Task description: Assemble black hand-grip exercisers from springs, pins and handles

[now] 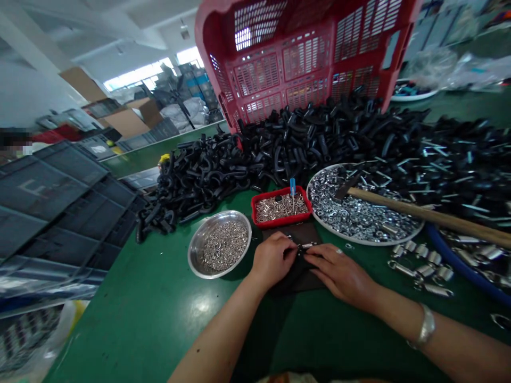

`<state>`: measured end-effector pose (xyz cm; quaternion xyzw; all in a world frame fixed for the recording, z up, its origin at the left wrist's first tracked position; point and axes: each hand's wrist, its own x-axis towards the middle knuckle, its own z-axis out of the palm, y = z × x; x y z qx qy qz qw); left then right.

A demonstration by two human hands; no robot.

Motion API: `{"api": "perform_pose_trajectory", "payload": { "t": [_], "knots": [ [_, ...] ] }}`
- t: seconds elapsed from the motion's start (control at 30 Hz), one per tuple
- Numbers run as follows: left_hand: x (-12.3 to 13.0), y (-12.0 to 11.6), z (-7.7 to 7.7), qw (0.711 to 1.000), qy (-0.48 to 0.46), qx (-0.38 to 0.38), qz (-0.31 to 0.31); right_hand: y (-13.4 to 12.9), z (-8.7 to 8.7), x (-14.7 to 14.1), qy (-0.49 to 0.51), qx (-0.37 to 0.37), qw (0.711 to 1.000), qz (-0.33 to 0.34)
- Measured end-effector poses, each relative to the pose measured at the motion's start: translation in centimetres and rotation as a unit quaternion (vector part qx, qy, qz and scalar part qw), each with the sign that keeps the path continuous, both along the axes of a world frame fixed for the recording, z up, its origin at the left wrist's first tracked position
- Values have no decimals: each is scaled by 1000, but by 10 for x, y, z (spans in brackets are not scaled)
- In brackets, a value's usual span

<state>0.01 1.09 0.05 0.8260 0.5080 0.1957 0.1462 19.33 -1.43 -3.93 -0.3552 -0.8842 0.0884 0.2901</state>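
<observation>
Over a dark mat (305, 282) on the green table, my two hands meet at a small dark part with a metal spring (308, 246). My left hand (273, 260) is closed, thumb and index finger pinched at the part's left end; what lies between the fingertips is too small to make out. From the other side my right hand (341, 271) grips the part's right end with its fingertips, fingers fairly straight. Just beyond the mat, a red tray (261, 223) holds small metal pins and a blue-handled screwdriver (293, 187). A steel bowl (194, 260) of tiny metal pieces stands left of my left hand.
A white round tray (371, 242) of metal pieces is at right, a wooden-handled hammer (399, 205) across it. Springs (425, 271) lie nearby, beside a blue rim (459, 260). Behind are piled black curved parts (207, 170) and a tipped red crate (279, 69). Grey crates (51, 197) stand left.
</observation>
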Motion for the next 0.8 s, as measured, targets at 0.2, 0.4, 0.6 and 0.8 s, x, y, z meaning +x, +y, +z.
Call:
{"api": "perform_pose_trajectory", "payload": {
  "t": [0.2,0.4,0.6,0.8],
  "knots": [
    [5,-5,-1,995,88,39,-8,2,2,1,6,13,1000,7],
    [2,-10,-5,983,167,55,-43,0,-4,-3,-13,18,1000,0],
    [-8,-11,-4,992,82,62,-68,14,27,19,-101,80,991,-37],
    [-17,-18,-5,990,-31,63,-119,53,62,126,-275,33,894,-352]
  ]
}}
